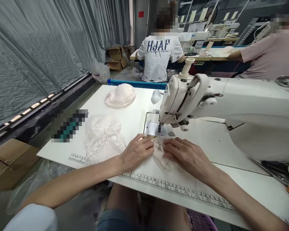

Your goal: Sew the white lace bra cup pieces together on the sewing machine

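A piece of pale sheer lace fabric (163, 160) lies on the white table in front of the sewing machine's presser foot (160, 128). Its far edge reaches the metal needle plate (151, 127). My left hand (137, 152) has its fingers curled closed at the fabric's left edge. From the other side, my right hand (189, 157) grips the lace with bent fingers, the fingertips pressed down on it. Between both hands the fabric lies partly bunched; its part under the fingers is hidden.
White lace pieces (104, 138) lie to the left, and a rounded pale cup-shaped piece (120, 95) sits farther back. The machine arm (231, 96) spans the right side. A printed ruler (168, 187) runs along the front edge. Two people sit beyond the table.
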`<state>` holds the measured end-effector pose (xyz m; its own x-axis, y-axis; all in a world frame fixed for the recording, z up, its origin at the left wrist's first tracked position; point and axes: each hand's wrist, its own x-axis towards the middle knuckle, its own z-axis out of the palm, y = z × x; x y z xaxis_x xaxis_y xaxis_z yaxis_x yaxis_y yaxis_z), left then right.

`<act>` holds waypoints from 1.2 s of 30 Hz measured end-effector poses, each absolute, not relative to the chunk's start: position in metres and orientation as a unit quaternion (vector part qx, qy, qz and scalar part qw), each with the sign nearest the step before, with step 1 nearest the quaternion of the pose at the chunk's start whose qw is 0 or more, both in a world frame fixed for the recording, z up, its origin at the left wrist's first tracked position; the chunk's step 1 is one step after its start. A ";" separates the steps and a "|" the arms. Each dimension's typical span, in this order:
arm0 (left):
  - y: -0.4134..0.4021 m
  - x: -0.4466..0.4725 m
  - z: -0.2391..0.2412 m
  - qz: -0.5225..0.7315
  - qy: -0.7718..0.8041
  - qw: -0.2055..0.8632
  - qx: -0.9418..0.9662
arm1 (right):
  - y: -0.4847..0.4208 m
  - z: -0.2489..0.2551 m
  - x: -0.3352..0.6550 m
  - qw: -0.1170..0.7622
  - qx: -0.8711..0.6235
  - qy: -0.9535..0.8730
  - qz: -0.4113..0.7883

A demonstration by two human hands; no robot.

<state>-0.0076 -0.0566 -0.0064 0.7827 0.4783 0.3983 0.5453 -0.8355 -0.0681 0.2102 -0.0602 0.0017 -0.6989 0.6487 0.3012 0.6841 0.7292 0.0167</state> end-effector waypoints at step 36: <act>-0.011 0.005 -0.020 -0.216 -0.239 0.103 -0.941 | -0.045 -0.008 0.216 0.179 -0.342 -0.921 -0.057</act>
